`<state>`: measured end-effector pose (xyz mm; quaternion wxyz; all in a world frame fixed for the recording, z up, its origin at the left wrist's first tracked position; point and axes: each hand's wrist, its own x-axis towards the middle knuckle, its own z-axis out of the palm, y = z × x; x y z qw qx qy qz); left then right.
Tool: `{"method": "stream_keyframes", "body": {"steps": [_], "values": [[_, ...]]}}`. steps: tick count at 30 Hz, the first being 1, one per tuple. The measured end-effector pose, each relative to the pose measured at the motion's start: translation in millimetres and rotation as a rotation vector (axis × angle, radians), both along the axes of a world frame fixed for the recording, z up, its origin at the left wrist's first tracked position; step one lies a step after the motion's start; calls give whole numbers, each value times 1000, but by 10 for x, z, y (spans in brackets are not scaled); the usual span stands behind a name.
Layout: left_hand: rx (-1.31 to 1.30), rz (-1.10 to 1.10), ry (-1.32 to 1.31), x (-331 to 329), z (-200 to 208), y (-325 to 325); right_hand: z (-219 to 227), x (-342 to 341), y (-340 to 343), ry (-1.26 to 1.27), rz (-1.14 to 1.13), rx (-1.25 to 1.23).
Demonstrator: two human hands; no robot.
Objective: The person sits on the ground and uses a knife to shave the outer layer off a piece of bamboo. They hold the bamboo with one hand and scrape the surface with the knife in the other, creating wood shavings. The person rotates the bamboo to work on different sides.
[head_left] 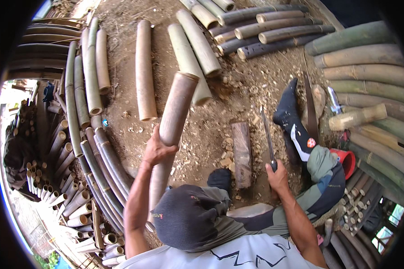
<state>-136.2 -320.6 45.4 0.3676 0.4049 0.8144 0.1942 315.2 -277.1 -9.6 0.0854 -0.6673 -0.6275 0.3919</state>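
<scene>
My left hand (158, 148) is wrapped round a thick bamboo section (175, 107), which is raised and tilted, its top end leaning right. The section's lower end is partly hidden behind my knee. In my right hand (278, 175) is the dark handle of a long, narrow knife (268, 139), its blade pointing away from me. Between the two hands, a rough wooden block (242, 154) lies on the ground among pale chips. The knife is to the right of the block, apart from the bamboo.
Cut bamboo lengths (146, 71) lie on the dirt ahead, with stacked poles (368, 60) at right and bundled bamboo (78, 197) at left. My outstretched leg has a dark sock (288, 107). Near it are a wooden club (357, 117), a silver blade (334, 98) and a red bucket (349, 163).
</scene>
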Motion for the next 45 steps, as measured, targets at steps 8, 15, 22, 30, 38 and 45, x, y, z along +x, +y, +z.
{"method": "stream_keyframes", "body": {"steps": [8,15,22,30,38,45], "values": [[-124,-863,256,292,-286,-286,454,-90,157,184,-23,-22],[-157,-881,368,519,-637,-315,775,-124,29,129,212,122],[-276,-917,136,672,-774,82,673,-324,19,91,332,65],[-279,-876,53,697,-793,98,507,-451,120,79,392,155],[-272,-859,64,720,-785,111,352,-452,123,21,431,96],[-238,-849,57,691,-785,82,760,-738,169,319,308,368]]}}
